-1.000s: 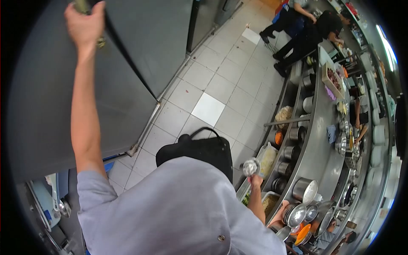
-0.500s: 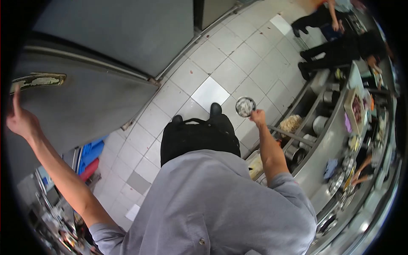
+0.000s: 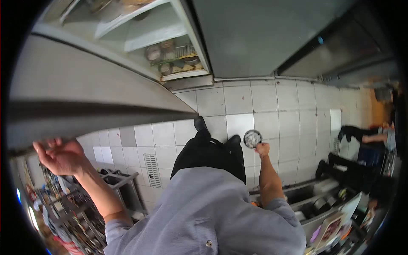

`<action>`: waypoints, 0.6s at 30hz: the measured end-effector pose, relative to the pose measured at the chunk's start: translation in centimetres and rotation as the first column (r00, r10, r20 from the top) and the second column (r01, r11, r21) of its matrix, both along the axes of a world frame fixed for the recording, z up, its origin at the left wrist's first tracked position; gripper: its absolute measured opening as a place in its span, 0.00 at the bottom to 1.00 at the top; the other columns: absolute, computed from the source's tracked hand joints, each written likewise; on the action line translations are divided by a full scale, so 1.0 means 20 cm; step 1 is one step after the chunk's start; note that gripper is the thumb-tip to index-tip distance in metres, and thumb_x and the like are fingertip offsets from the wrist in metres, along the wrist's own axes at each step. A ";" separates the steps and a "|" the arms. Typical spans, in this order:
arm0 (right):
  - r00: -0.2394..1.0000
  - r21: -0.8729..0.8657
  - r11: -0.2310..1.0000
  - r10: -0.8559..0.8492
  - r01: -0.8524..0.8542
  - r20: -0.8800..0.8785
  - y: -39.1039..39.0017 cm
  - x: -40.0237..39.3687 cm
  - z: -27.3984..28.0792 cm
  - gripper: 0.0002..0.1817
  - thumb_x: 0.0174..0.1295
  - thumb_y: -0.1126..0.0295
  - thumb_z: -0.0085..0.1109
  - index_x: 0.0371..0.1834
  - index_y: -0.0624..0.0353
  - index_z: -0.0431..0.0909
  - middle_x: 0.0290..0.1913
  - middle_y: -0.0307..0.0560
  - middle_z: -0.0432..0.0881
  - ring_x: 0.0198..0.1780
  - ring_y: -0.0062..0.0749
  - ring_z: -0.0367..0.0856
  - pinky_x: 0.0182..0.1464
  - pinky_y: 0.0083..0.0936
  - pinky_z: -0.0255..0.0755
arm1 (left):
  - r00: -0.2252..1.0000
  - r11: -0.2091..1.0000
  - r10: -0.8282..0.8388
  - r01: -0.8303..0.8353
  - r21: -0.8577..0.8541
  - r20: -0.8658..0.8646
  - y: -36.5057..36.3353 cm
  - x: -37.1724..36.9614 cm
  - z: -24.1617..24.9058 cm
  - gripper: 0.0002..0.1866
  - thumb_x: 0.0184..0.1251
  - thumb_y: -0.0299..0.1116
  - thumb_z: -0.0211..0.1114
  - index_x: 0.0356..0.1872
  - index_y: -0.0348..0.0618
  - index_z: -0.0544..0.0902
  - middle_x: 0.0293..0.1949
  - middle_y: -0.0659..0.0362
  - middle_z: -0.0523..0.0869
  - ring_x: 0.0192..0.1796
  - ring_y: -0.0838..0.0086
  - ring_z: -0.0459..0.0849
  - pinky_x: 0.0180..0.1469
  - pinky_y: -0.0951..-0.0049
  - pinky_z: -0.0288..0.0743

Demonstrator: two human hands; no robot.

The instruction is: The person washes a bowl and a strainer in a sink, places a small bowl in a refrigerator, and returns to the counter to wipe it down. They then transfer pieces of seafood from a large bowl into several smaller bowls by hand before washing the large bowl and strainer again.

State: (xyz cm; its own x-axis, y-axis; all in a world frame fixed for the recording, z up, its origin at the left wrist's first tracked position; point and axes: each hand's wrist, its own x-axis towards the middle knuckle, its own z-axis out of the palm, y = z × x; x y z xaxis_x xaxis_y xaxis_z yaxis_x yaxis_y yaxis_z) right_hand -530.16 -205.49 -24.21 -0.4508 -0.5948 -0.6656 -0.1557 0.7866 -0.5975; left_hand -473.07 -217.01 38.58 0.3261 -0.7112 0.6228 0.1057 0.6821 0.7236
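Note:
At the far left, my left hand [image 3: 59,156] is palm up with its fingers apart and slightly bent, the fingertips right at the outer edge of a grey fridge door [image 3: 97,76]. The door stands swung out, and shelves with containers show inside the fridge [image 3: 161,38]. My right hand [image 3: 262,148] grips the rim of a small round metal bowl [image 3: 245,145], held out over the floor in front of my body. White, lumpy contents [image 3: 253,138] fill much of the bowl.
White tiles cover the floor [image 3: 212,102], with a drain grate [image 3: 153,170] at left. A metal rack [image 3: 127,187] stands at lower left. A steel counter [image 3: 318,214] with a tray of food [image 3: 330,229] runs along the lower right. Other people's dark-trousered legs [image 3: 348,170] are at right.
The fridge door has swung open, showing its shelves. My left hand has gone from the handle to the door's edge. My body has turned; the bowl stays in my right hand.

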 end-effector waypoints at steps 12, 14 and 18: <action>0.905 0.162 0.893 0.424 -0.421 0.012 -0.79 0.84 0.04 0.09 0.53 0.77 0.56 0.26 0.76 0.80 0.25 0.59 0.84 0.23 0.39 0.86 0.22 0.32 0.83 | 0.419 0.461 0.887 -0.821 0.337 -0.192 0.54 0.75 -0.16 0.38 0.71 0.63 0.45 0.73 0.47 0.65 0.75 0.52 0.63 0.74 0.57 0.62 0.75 0.43 0.55; 0.861 0.161 0.848 0.507 -0.505 0.030 -1.02 1.04 0.03 0.09 0.53 0.77 0.56 0.27 0.75 0.81 0.25 0.57 0.84 0.23 0.38 0.86 0.24 0.32 0.83 | 0.352 0.332 0.936 -0.885 0.327 0.003 0.65 0.91 -0.25 0.37 0.72 0.62 0.46 0.72 0.47 0.66 0.74 0.53 0.64 0.73 0.57 0.63 0.73 0.44 0.56; 0.859 -0.067 0.865 0.501 -0.497 0.102 -1.53 1.44 -0.09 0.07 0.51 0.78 0.56 0.19 0.72 0.78 0.21 0.54 0.80 0.22 0.39 0.84 0.19 0.34 0.79 | 0.179 0.099 0.959 -0.938 0.333 0.219 0.96 1.12 -0.45 0.34 0.72 0.59 0.47 0.70 0.46 0.67 0.71 0.53 0.66 0.70 0.58 0.64 0.71 0.46 0.58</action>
State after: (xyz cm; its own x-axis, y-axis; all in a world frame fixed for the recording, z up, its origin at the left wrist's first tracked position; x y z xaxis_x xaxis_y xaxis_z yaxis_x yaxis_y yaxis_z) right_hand -501.30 -235.99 -26.00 -0.0111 -0.7452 -0.6667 -0.4520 0.5985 -0.6614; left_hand -450.64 -197.89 29.62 0.9108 0.0775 0.4056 -0.4051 -0.0232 0.9140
